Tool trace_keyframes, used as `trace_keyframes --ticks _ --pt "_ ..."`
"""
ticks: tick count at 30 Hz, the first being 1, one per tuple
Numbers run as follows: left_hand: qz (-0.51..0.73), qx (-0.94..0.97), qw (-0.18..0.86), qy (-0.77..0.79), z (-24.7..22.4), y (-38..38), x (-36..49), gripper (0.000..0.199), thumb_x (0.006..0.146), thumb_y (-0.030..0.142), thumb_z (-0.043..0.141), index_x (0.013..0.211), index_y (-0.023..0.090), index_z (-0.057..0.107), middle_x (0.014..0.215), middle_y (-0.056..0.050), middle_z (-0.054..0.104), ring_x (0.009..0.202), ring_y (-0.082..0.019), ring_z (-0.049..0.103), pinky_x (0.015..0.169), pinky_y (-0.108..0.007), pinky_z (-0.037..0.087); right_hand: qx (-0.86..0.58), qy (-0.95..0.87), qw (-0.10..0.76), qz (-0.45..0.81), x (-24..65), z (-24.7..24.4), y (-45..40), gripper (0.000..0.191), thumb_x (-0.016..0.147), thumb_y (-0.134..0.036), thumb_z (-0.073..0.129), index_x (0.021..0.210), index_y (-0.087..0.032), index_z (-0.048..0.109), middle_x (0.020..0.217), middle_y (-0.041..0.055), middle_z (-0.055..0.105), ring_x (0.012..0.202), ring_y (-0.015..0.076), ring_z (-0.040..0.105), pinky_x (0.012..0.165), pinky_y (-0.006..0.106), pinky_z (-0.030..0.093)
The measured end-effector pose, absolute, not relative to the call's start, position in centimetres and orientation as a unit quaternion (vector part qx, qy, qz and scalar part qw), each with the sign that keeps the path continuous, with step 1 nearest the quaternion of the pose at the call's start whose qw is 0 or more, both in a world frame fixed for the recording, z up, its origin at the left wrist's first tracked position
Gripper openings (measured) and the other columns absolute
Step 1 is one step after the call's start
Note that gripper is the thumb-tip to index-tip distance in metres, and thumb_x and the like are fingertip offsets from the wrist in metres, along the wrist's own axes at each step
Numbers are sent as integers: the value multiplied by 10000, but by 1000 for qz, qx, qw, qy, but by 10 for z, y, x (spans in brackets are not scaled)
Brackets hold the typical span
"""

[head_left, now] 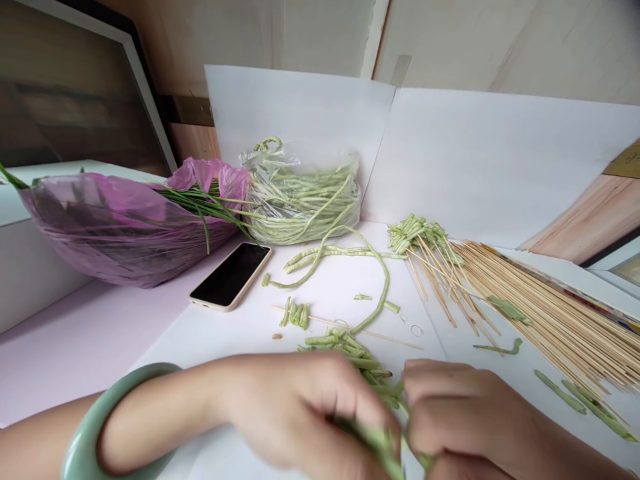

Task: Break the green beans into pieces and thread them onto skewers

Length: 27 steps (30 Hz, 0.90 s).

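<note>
My left hand (300, 407), a green bangle (90, 427) on its wrist, is closed around long green beans (377, 443), slightly blurred by motion. Against it, my right hand (465, 417) is curled with its fingers wrapped round an end of the beans; its fingertips are hidden. Just beyond my hands lies a pile of short bean pieces (345, 343), partly covered by the left hand. Behind the pile, a thin wooden skewer (370, 331) lies with several bean pieces (299, 315) threaded on it. A whole long bean (385, 267) curves over the white surface.
At the back stand a clear bag of long beans (305, 200) and a purple bag of green stalks (125, 227). A phone (231, 275) lies at left. Filled skewers (417, 233) and a bundle of bare skewers (550, 307) lie at right, near loose bean pieces (590, 403).
</note>
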State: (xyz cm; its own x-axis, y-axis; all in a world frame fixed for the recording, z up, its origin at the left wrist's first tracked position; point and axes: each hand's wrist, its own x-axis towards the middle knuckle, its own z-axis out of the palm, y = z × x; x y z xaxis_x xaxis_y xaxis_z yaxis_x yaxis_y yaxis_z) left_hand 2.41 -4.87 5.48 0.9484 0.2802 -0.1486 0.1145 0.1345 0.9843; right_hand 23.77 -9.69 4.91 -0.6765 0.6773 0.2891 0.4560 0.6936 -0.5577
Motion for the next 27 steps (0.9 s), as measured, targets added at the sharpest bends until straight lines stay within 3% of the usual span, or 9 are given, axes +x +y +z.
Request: trace_keyframes --ticks 5,8,12,16,19,23,27 --pt "231 464 797 311 33 -42 36 321 770 438 676 708 142 568 515 80 417 376 -33 321 388 -188 210 -389 -857 287 176 236 39 -92 361 927 -537 482 854 -260 700 699 23 536 672 179 552 584 271 494" --pt "241 422 803 346 24 -38 36 346 799 466 657 783 128 586 581 58 483 396 -42 430 387 -169 292 -406 -848 296 167 240 37 -88 309 940 -470 482 965 -270 716 752 32 554 686 180 565 582 272 507" --pt "236 421 815 321 23 -38 35 384 793 483 681 749 118 570 625 34 521 424 -33 456 402 -147 333 -423 -842 288 171 245 40 -80 288 960 -329 452 1133 -283 678 828 38 571 686 169 585 559 257 517" --pt "239 418 818 314 23 -39 34 430 777 528 684 743 115 569 644 9 553 445 -44 487 415 -150 359 -419 -855 251 177 246 41 -75 388 968 -179 386 1292 -314 551 939 23 579 707 121 609 592 214 527" --pt "237 423 816 314 23 -38 35 481 790 573 642 728 99 586 653 -14 566 463 -58 516 437 -163 386 -398 -858 272 177 245 41 -76 353 926 -138 470 1211 -331 551 968 -11 629 789 105 648 675 184 538" --pt "222 441 816 300 24 -39 36 500 779 593 638 721 98 596 645 -8 560 477 -78 543 466 -192 429 -402 -833 327 195 239 37 -79 250 833 -85 581 955 -303 566 790 -83 666 702 86 668 656 144 536" --pt "166 475 821 269 26 -43 35 504 757 623 648 761 122 594 641 -11 591 488 -90 545 480 -207 426 -393 -821 349 222 231 29 -82 255 801 -56 628 887 -284 554 768 -107 695 669 68 704 638 112 534"
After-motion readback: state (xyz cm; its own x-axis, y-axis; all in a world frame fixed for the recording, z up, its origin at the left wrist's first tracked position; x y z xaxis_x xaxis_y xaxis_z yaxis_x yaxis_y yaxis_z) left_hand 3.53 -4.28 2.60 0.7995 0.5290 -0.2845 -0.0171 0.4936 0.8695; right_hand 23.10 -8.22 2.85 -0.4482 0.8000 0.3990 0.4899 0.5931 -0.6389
